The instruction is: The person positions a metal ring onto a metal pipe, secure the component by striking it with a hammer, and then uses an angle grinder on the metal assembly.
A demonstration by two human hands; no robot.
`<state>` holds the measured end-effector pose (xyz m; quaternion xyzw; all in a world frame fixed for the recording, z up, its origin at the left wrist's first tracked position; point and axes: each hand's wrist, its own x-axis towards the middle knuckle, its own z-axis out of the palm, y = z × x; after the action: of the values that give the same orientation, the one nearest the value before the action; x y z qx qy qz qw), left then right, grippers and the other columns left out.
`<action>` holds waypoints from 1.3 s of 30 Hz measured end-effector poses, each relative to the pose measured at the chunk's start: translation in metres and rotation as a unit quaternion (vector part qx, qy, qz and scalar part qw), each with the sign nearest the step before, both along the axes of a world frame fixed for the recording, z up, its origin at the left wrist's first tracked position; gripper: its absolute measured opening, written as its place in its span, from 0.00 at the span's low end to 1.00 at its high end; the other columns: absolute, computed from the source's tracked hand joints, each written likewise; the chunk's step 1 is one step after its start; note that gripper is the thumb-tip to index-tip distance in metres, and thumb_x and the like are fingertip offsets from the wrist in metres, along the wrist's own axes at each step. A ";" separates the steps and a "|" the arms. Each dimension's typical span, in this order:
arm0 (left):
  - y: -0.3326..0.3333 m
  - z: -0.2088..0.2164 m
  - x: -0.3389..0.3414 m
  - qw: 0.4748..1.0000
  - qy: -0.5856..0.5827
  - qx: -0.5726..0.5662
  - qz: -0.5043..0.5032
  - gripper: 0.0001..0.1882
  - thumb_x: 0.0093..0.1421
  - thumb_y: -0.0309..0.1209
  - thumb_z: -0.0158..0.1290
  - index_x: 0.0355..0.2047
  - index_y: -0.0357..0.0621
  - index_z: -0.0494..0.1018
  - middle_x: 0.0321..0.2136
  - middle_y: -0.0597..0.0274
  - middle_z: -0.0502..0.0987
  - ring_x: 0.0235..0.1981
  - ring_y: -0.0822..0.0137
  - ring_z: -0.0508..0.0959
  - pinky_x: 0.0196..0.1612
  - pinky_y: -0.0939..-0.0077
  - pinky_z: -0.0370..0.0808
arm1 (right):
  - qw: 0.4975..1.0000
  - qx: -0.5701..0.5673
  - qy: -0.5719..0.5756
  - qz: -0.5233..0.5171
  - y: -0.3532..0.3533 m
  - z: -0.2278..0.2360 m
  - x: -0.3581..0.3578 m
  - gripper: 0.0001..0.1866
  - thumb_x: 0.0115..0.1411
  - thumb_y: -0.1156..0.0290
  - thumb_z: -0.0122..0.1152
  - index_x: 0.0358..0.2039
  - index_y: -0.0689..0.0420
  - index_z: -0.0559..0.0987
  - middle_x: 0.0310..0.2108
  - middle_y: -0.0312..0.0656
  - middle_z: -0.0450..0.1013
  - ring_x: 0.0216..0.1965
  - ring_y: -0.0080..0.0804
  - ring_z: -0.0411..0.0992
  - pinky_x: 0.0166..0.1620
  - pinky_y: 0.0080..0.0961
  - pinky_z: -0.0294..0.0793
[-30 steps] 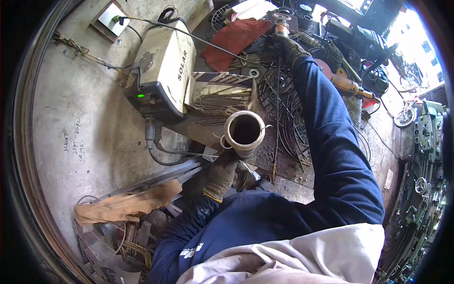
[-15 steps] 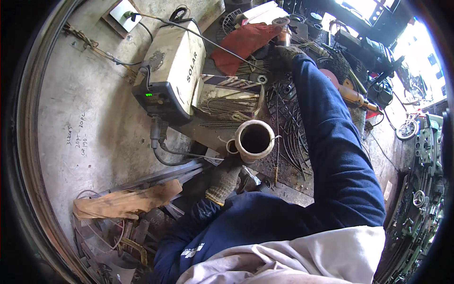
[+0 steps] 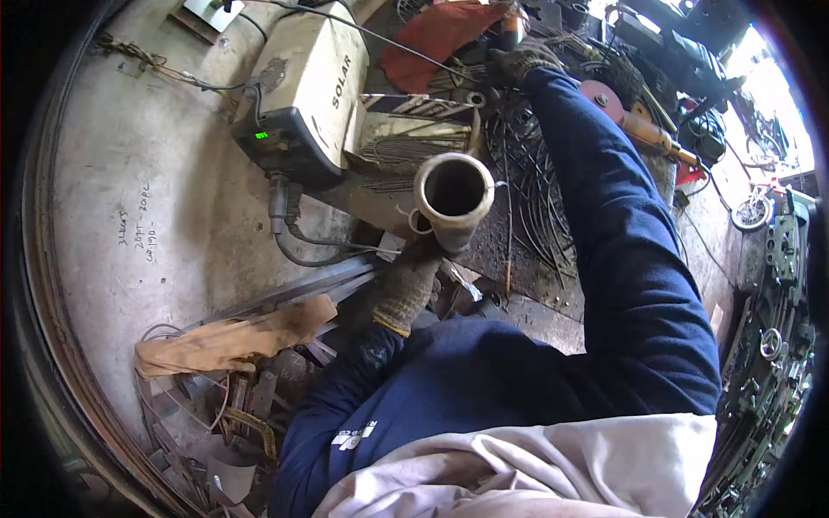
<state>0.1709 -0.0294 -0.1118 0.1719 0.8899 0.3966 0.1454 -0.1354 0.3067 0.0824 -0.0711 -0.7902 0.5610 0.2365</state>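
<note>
My left hand (image 3: 413, 285), in a worn knitted glove, is closed around the side of a metal pipe (image 3: 458, 235). The pipe stands with its round open mouth facing up, and a small ring (image 3: 420, 223) sticks out from its left side. My right hand (image 3: 527, 62), gloved too, reaches to the far side of the bench. It is beside a small cylinder with an orange band (image 3: 515, 26) and a red cloth (image 3: 439, 43). Its fingers are dark and partly hidden, so whether they grip anything does not show.
A white welding machine (image 3: 306, 95) with a lit display stands at the left. Next to it is an open box of thin rods (image 3: 419, 134). Black cable (image 3: 540, 207) coils on the bench. A grinder with a pink disc (image 3: 602, 101) lies right of my arm. A tan leather glove (image 3: 246, 341) lies lower left.
The whole view has tilted, so the bench sits higher in the picture. The pipe in my left hand has shifted slightly away from me. My right hand stays near the banded cylinder.
</note>
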 end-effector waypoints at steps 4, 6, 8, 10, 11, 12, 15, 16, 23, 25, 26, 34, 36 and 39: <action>0.008 0.032 -0.006 0.992 0.103 0.074 0.024 0.09 0.67 0.34 0.51 0.39 0.42 0.76 0.27 0.62 0.79 0.16 0.73 0.76 0.18 0.77 0.72 | 0.999 0.004 0.007 -0.039 0.009 -0.007 0.016 0.24 0.65 0.48 0.62 0.48 0.55 0.82 0.32 0.47 0.80 0.38 0.33 0.79 0.40 0.27 0.78; 0.003 0.019 -0.022 0.931 0.360 0.021 -0.056 0.09 0.67 0.35 0.52 0.38 0.43 0.76 0.26 0.63 0.78 0.16 0.73 0.74 0.17 0.76 0.70 | 0.997 0.003 0.021 -0.071 0.019 -0.007 0.027 0.24 0.65 0.48 0.62 0.48 0.55 0.82 0.32 0.47 0.80 0.38 0.33 0.79 0.40 0.27 0.78; 0.005 0.031 -0.016 0.981 0.163 0.102 -0.039 0.08 0.68 0.33 0.52 0.38 0.43 0.76 0.25 0.64 0.77 0.16 0.74 0.73 0.17 0.77 0.68 | 0.989 -0.013 0.065 -0.129 0.030 -0.012 0.057 0.24 0.65 0.47 0.62 0.49 0.55 0.83 0.32 0.47 0.80 0.38 0.33 0.79 0.41 0.27 0.78; 0.015 0.056 0.001 0.908 -0.254 0.303 0.137 0.07 0.68 0.32 0.51 0.37 0.43 0.76 0.24 0.66 0.75 0.16 0.74 0.72 0.16 0.77 0.66 | 0.977 -0.083 0.124 -0.152 0.014 -0.010 0.103 0.24 0.66 0.47 0.61 0.49 0.55 0.83 0.32 0.47 0.80 0.38 0.32 0.79 0.41 0.27 0.78; 0.018 0.062 0.001 0.864 -0.319 0.337 0.195 0.07 0.69 0.31 0.51 0.37 0.43 0.75 0.24 0.66 0.74 0.16 0.74 0.71 0.16 0.77 0.65 | 0.960 -0.194 0.171 -0.109 -0.013 0.005 0.135 0.21 0.68 0.51 0.59 0.47 0.57 0.82 0.32 0.45 0.79 0.37 0.30 0.78 0.39 0.26 0.78; 0.008 0.050 0.006 0.919 -0.240 0.269 0.162 0.08 0.67 0.33 0.52 0.41 0.43 0.76 0.29 0.62 0.77 0.23 0.69 0.75 0.24 0.75 0.71 | 0.925 -0.302 0.218 -0.070 -0.040 0.014 0.172 0.19 0.70 0.56 0.56 0.45 0.60 0.82 0.32 0.43 0.78 0.35 0.29 0.77 0.38 0.25 0.77; -0.017 0.023 0.000 0.995 0.042 0.087 0.006 0.15 0.65 0.34 0.55 0.50 0.44 0.76 0.39 0.56 0.82 0.36 0.63 0.82 0.39 0.72 0.81 | 0.970 -0.063 0.215 -0.093 -0.077 -0.003 0.267 0.17 0.72 0.60 0.55 0.45 0.62 0.82 0.34 0.41 0.78 0.37 0.28 0.77 0.37 0.26 0.78; -0.024 0.032 0.000 0.984 0.162 0.047 -0.054 0.14 0.66 0.33 0.55 0.50 0.45 0.77 0.39 0.58 0.82 0.35 0.66 0.82 0.37 0.74 0.81 | 0.977 -0.029 0.203 -0.055 -0.085 -0.021 0.290 0.15 0.71 0.62 0.57 0.48 0.59 0.80 0.38 0.42 0.77 0.40 0.30 0.77 0.41 0.26 0.78; -0.024 0.073 -0.014 0.871 -0.413 0.255 0.072 0.14 0.70 0.32 0.54 0.52 0.41 0.78 0.38 0.61 0.82 0.35 0.73 0.80 0.36 0.76 0.80 | 0.890 -0.134 -0.374 0.225 -0.143 -0.089 0.396 0.25 0.69 0.48 0.58 0.56 0.54 0.80 0.44 0.48 0.81 0.47 0.40 0.78 0.55 0.34 0.76; -0.023 0.069 -0.015 0.891 -0.376 0.252 0.046 0.14 0.69 0.33 0.55 0.50 0.40 0.78 0.36 0.62 0.82 0.34 0.74 0.80 0.35 0.78 0.80 | 0.905 -0.022 -0.335 0.260 -0.162 -0.097 0.398 0.33 0.68 0.37 0.51 0.53 0.54 0.82 0.47 0.50 0.80 0.50 0.47 0.77 0.56 0.40 0.74; -0.024 0.066 -0.016 0.919 -0.307 0.245 -0.013 0.13 0.69 0.34 0.56 0.49 0.40 0.78 0.35 0.62 0.82 0.33 0.74 0.79 0.35 0.78 0.80 | 0.904 -0.020 -0.324 0.279 -0.165 -0.105 0.398 0.32 0.68 0.38 0.51 0.52 0.54 0.82 0.47 0.50 0.80 0.50 0.47 0.77 0.56 0.39 0.74; -0.024 0.054 -0.029 0.925 -0.291 0.237 -0.061 0.12 0.65 0.35 0.61 0.44 0.42 0.79 0.36 0.63 0.82 0.36 0.71 0.81 0.39 0.78 0.77 | 0.868 -0.147 -0.409 0.241 -0.205 -0.127 0.384 0.27 0.69 0.45 0.54 0.48 0.58 0.83 0.41 0.48 0.80 0.44 0.41 0.78 0.51 0.36 0.75; -0.024 0.061 -0.034 0.904 -0.354 0.234 -0.042 0.14 0.67 0.37 0.60 0.46 0.40 0.78 0.36 0.62 0.83 0.36 0.72 0.82 0.41 0.78 0.78 | 0.862 -0.153 -0.425 0.228 -0.209 -0.126 0.383 0.25 0.70 0.48 0.54 0.47 0.58 0.83 0.37 0.45 0.80 0.39 0.37 0.78 0.46 0.33 0.76; -0.030 0.049 -0.039 0.883 -0.391 0.253 -0.058 0.16 0.67 0.34 0.59 0.52 0.40 0.76 0.38 0.60 0.83 0.37 0.69 0.83 0.44 0.77 0.80 | 0.869 -0.199 -0.397 0.219 -0.217 -0.122 0.383 0.21 0.70 0.53 0.56 0.40 0.60 0.83 0.29 0.39 0.77 0.31 0.27 0.73 0.37 0.27 0.74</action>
<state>0.1321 -0.0590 -0.0632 0.0850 0.6189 0.6338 0.4561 0.2472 0.0893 -0.0395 -0.1582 -0.6842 0.6684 -0.2450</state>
